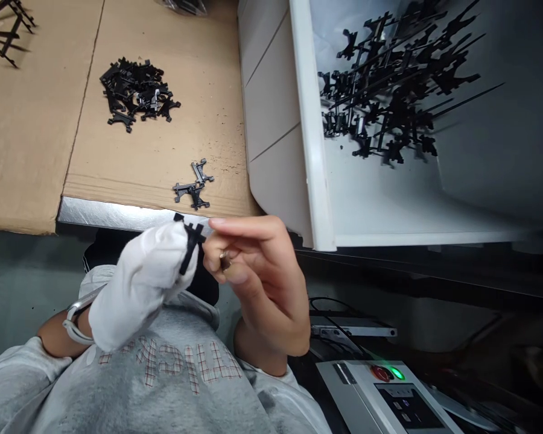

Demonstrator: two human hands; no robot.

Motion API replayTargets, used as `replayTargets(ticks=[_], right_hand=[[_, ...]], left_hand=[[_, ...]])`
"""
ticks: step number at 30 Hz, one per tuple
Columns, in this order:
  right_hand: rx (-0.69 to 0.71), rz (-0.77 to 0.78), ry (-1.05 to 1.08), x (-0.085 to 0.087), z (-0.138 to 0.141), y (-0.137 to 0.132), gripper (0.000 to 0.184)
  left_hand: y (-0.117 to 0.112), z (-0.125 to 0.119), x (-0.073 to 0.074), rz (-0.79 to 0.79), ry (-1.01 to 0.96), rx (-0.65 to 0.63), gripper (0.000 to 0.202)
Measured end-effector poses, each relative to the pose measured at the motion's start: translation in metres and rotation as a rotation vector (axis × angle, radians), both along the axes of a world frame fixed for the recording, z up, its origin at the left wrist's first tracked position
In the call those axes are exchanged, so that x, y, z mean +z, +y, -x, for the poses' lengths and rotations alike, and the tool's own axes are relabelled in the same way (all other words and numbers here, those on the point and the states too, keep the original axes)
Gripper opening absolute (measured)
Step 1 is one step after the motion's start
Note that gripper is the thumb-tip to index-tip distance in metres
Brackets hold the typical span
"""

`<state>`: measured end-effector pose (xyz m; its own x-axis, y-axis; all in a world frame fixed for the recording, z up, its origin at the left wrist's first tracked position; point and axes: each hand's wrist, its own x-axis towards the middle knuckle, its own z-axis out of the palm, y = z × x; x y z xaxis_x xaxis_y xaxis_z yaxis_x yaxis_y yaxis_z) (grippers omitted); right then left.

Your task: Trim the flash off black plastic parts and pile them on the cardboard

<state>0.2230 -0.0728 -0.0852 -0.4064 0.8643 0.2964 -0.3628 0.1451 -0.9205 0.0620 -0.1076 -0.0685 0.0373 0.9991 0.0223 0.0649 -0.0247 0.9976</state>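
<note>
My left hand (pixel 142 274), in a white glove, grips a small black plastic part (pixel 192 246) with stubby prongs, just past the table's front edge. Bare and close beside it, my right hand (pixel 271 277) pinches a small brownish metallic piece (pixel 225 260) between thumb and fingers; most of that piece is hidden, so its kind is unclear. The right index fingertip is near the black part, though I cannot tell whether they touch. On the cardboard in front lie a few similar black parts (pixel 194 194), and a larger pile of black parts (pixel 138 87) sits farther back.
A white bin (pixel 319 181) on the right holds many black parts, some on long thin sprues (pixel 389 78). Cardboard (pixel 199 78) covers the metal-edged table. Black frames (pixel 11 33) lie far left. A grey machine box (pixel 357 386) with a green light stands lower right, near cables.
</note>
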Motion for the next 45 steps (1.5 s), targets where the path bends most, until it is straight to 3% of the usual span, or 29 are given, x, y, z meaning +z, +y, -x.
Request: replayTargets(ticks=[4,7,11,16,21,27,32,38,45], right_hand=[[0.12,0.134,0.119,-0.008,0.003,0.005,0.02],[0.097,0.235,0.129,-0.01,0.009,0.006,0.014],[0.119,0.328,0.118,-0.005,0.013,0.008,0.027],[0.239,0.309,0.187,-0.003,0.013,0.01,0.033],[0.174,0.297,0.163,-0.005,0.015,0.009,0.015],[0.197,0.262,0.131,-0.006,0.018,0.009,0.031],[0.18,0.339,0.151,-0.001,0.018,0.009,0.019],[0.053,0.25,0.183,0.008,0.021,0.004,0.009],[-0.137,0.006,0.057,-0.005,0.021,-0.004,0.009]], left_hand=[[0.005,-0.007,0.005,0.058,-0.097,0.069,0.039],[0.005,-0.008,0.006,0.028,-0.03,0.124,0.03],[0.005,-0.006,0.004,-0.043,0.047,0.101,0.028],[0.007,-0.005,0.005,-0.003,-0.006,0.067,0.031],[0.007,-0.002,0.002,-0.051,0.078,0.118,0.029],[0.006,0.001,0.004,-0.013,0.011,0.096,0.034],[0.007,0.0,0.006,0.03,-0.12,0.033,0.038],[0.005,0.0,0.001,0.065,-0.157,0.046,0.034],[0.003,0.001,-0.002,0.01,-0.111,0.028,0.035]])
